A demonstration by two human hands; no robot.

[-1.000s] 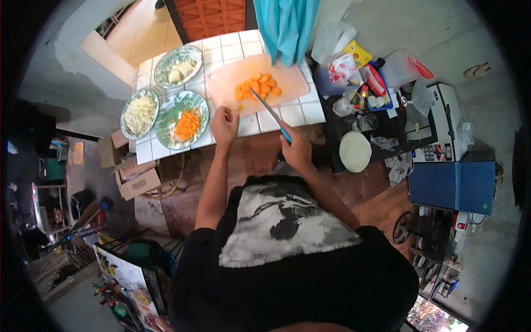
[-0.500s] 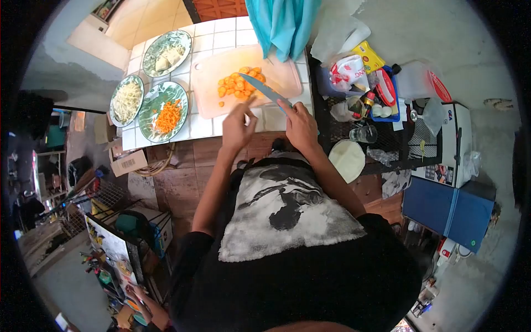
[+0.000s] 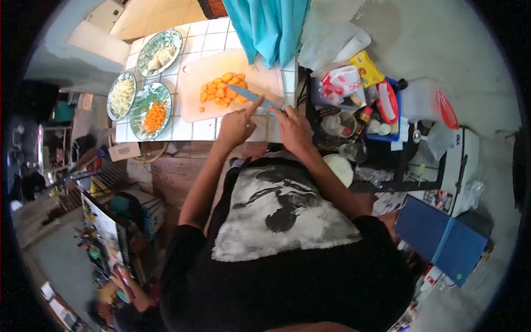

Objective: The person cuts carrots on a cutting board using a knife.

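Observation:
My right hand (image 3: 294,128) is wrapped round the handle of a knife (image 3: 246,93), whose blade points left over the pink cutting board (image 3: 193,106). My left hand (image 3: 237,128) is at the board's near edge, its index finger stretched out to the blade and the other fingers curled; nothing shows in it. Orange carrot slices (image 3: 221,91) lie in a heap on the board by the blade's tip. Left of the board, one green-patterned plate (image 3: 138,108) holds shredded carrot (image 3: 155,116).
Two more plates hold pale shreds (image 3: 122,97) and pale chunks (image 3: 162,57). A teal curtain (image 3: 269,27) hangs over the tiled table (image 3: 204,131). On the right are a blue tray (image 3: 395,134), a glass (image 3: 354,151) and bags. Another person's arm (image 3: 134,290) shows lower left.
The view has shifted, so the table sits further left. My left hand has come closer to the knife, and its index finger now reaches the blade. The knife has stayed in my right hand.

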